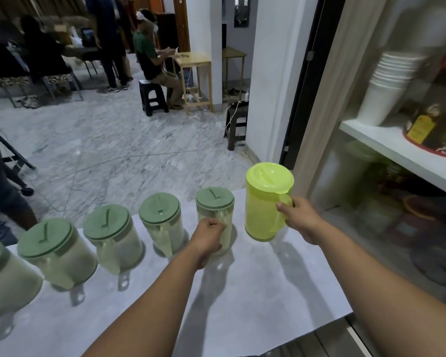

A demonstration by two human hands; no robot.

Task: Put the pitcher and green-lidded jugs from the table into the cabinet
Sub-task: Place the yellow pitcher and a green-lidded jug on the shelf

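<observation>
A bright yellow-green pitcher [264, 202] stands at the right end of the white table [242, 292]. My right hand [300, 217] is closed around its handle. Left of it stands a clear jug with a dull green lid [215, 202]; my left hand [210, 238] grips its handle. Several more green-lidded jugs run leftward along the table's far edge, the nearest being one jug [161, 220] and another jug [111, 235]. The cabinet [397, 150] is open on the right, right beside the pitcher.
On the cabinet's upper shelf [386, 143] are stacked white cups [386, 86] and a dark round tin [435, 124]. The lower compartment holds blurred green and red containers. Beyond the table is marble floor with dark stools, wooden side tables and several people.
</observation>
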